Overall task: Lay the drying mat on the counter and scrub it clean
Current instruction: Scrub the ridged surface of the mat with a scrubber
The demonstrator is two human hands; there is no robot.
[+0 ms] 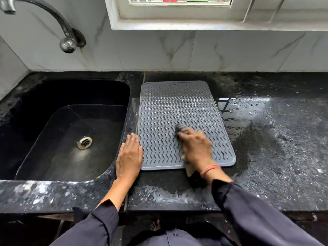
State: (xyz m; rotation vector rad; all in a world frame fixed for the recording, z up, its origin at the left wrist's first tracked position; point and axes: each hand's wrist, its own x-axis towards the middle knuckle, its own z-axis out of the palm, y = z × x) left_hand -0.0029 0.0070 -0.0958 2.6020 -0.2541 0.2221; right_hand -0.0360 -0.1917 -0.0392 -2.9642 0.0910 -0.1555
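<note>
Just one view here: a wide-angle cam on the person's head, looking forward and steeply down over the front edge of the worktop. It faces the tiled wall, with the window sill cropped along the top. Pretty close in. The drying mat sits about dead centre, with the left hand and right hand at its near end and the sleeves coming in from the bottom. The sink fills the left side, tap top left. The lens bends the worktop's edges, and the bottom of the frame reaches down to a bare foot.
</note>
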